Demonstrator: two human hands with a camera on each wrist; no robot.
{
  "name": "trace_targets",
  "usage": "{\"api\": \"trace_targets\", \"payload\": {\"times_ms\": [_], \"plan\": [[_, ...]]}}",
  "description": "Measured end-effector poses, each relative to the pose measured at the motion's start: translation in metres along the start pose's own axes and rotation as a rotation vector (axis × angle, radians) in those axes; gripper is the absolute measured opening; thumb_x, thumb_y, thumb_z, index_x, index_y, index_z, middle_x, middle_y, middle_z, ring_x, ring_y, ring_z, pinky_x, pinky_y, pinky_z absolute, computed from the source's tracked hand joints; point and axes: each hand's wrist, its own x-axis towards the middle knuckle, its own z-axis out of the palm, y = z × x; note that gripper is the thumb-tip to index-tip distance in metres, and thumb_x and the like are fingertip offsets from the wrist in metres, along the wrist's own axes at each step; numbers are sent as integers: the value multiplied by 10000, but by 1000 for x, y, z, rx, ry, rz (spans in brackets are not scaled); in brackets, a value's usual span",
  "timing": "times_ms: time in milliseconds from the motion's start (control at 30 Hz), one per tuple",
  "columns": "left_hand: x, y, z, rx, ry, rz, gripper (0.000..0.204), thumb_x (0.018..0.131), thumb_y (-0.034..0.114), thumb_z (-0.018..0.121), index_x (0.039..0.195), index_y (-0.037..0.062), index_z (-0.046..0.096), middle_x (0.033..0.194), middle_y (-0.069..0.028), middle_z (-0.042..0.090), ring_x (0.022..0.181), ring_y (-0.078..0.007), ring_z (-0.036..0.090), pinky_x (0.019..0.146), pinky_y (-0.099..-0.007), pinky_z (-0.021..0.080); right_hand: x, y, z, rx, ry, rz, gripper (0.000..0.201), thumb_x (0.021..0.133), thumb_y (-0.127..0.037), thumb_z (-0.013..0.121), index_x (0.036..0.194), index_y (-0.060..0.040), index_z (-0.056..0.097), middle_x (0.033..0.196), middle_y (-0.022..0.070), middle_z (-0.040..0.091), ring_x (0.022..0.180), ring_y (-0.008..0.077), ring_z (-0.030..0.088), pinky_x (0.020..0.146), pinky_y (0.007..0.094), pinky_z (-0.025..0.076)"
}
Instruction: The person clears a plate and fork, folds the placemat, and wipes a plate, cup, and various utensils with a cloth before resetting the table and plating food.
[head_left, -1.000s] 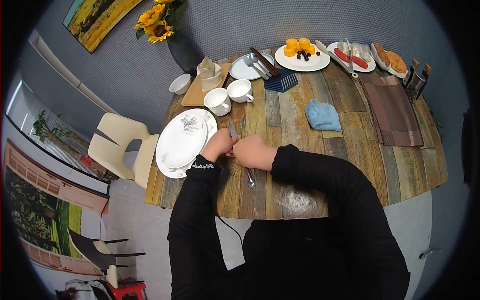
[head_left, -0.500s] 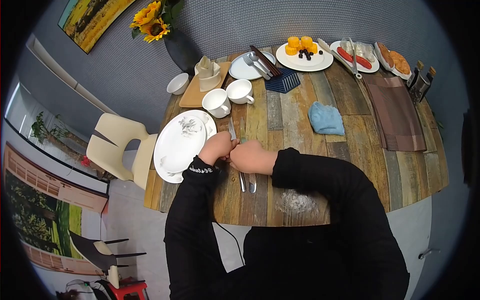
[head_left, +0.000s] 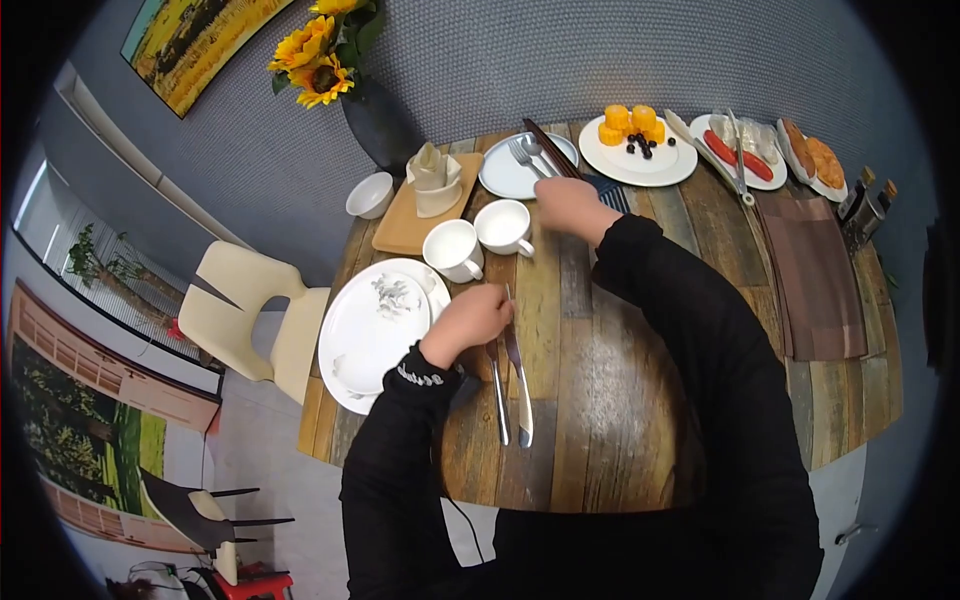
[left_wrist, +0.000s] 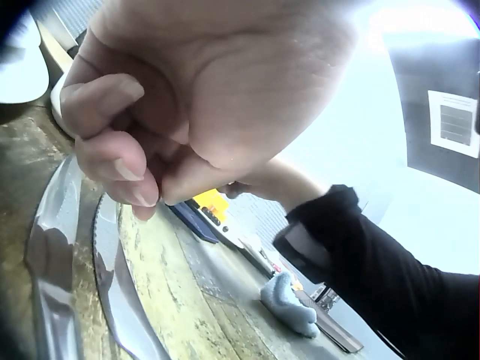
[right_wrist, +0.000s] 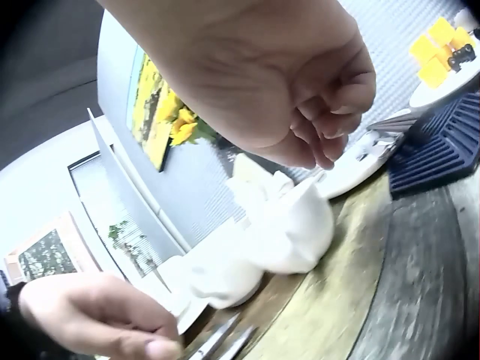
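Over two table knives, a smooth-bladed one (left_wrist: 56, 217) and a serrated one (head_left: 521, 390), my left hand (head_left: 478, 320) hovers with its fingers loosely curled and nothing in them. The knives lie side by side on the wooden table, their handles toward my body. My right hand (head_left: 572, 205) reaches to the near edge of a pale plate (head_left: 505, 178) at the back, its bent fingers empty in the right wrist view. On that plate lie a fork (head_left: 525, 158), a spoon (head_left: 537, 150) and dark chopsticks (head_left: 550, 148). A dark blue trivet (right_wrist: 435, 154) is partly under the right hand.
White cups (head_left: 503, 225) stand between the hands. Stacked oval plates (head_left: 370, 340) lie left of the left hand; a wooden tray (head_left: 395, 232) holds a folded napkin (head_left: 436, 190). Food plates (head_left: 675, 172) line the back right. A blue cloth (left_wrist: 289, 304) is hidden by my right arm in the head view.
My right hand has left the knives beside my left hand and moved forward and right to the pale plate. My left hand has stayed by the knives, its fingers loosened.
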Motion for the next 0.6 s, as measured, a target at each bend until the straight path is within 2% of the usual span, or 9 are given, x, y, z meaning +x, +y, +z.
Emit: {"api": "trace_targets", "payload": {"times_ms": [33, 100, 200, 233, 433, 600], "plan": [[2, -2, 2, 23, 37, 71, 247, 828, 211, 485, 747, -12, 555, 570, -121, 556, 474, -207, 556, 474, -321, 431, 12, 10, 9, -1, 94, 23, 158, 722, -96, 502, 797, -50, 634, 815, 142, 624, 777, 300, 614, 622, 389, 487], [3, 5, -3, -12, -28, -7, 237, 820, 206, 495, 765, -15, 558, 592, -132, 562, 510, -233, 566, 497, -335, 435, 28, 22, 19, -5, 153, 53, 148, 721, -93, 502, 774, -48, 632, 793, 141, 624, 755, 297, 617, 609, 383, 489], [6, 4, -2, -13, -10, -6, 246, 814, 223, 502, 784, -12, 565, 661, -156, 578, 620, -292, 570, 564, -357, 437, 48, 31, 33, -5, 229, 92, 139, 720, -91, 501, 740, -46, 632, 754, 140, 624, 718, 290, 622, 584, 374, 492], [6, 5, -3, -45, -55, -43, 239, 817, 227, 504, 791, -3, 564, 678, -155, 579, 642, -290, 570, 573, -351, 435, 53, 34, 39, -5, 246, 101, 139, 720, -91, 500, 728, -46, 632, 738, 139, 624, 703, 287, 623, 573, 371, 492], [10, 5, -6, -91, -93, -69, 247, 820, 238, 508, 776, -1, 555, 669, -158, 570, 640, -305, 561, 566, -360, 424, 80, 40, 59, -44, 254, 142, 152, 732, -85, 498, 744, -53, 646, 712, 127, 629, 681, 267, 631, 563, 365, 497], [12, 5, -4, -121, -48, -28, 257, 826, 241, 505, 764, -5, 548, 653, -159, 564, 626, -309, 557, 562, -365, 420, 84, 41, 60, -45, 222, 123, 137, 728, -84, 511, 744, -38, 639, 715, 143, 624, 683, 273, 630, 571, 357, 500]]}}
